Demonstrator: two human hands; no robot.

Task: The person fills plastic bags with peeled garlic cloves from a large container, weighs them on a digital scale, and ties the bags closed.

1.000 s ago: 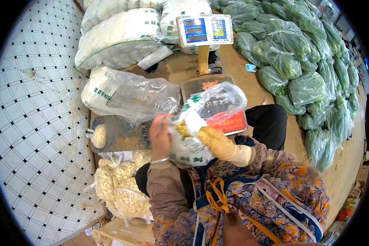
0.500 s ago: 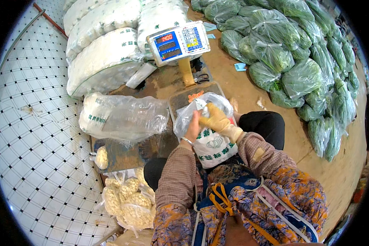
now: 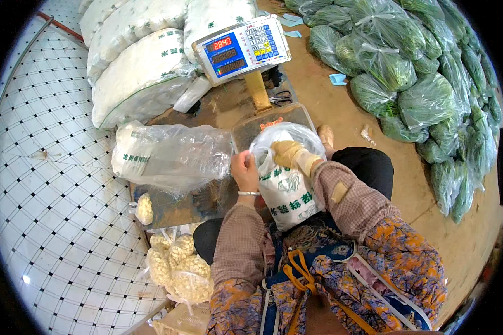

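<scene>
The clear plastic bag [image 3: 288,178] with green print sat on the metal platform of the scale [image 3: 265,125], right in front of the person's knees, its mouth gathered up at the top. Left hand [image 3: 246,170] was bare and gripped the bag's left edge, fingers curled onto the plastic. Right hand [image 3: 288,153] wore a yellowish glove and was bunched at the bag's mouth, fingers closed around the gathered plastic.

Just left of it lay a bigger, mostly empty clear sack [image 3: 170,156] on its side. The scale's display head [image 3: 241,47] stood on a yellow post behind. Big white sacks [image 3: 140,78] were piled further back on the left, small bags of pale lumps [image 3: 179,268] sat by the person's left knee, and a heap of bagged greens [image 3: 408,84] ran along the right on the dirt floor [image 3: 341,106].
</scene>
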